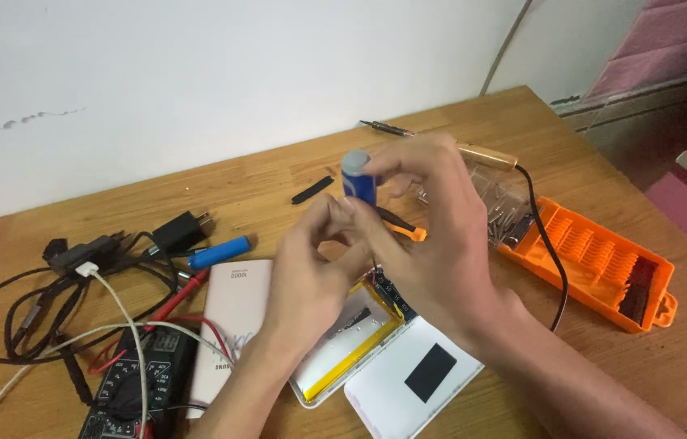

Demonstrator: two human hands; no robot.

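Pinching a small blue cylinder (358,180) between right hand (433,236) fingertips, long axis near upright, grey cap pointing up and slightly left; left hand (315,260) fingertips pressing together just below. Hovering above an opened white power bank (360,345), orange bit case (595,260) crowding the right, cables (51,301) cluttering the left table edge.

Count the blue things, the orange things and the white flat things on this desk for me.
Blue: 2, the small cylinder in the right hand and the battery lying on the table.
Orange: 2, the bit case and the pry tool.
White flat: 2, the power bank and the loose cover.
Total: 6
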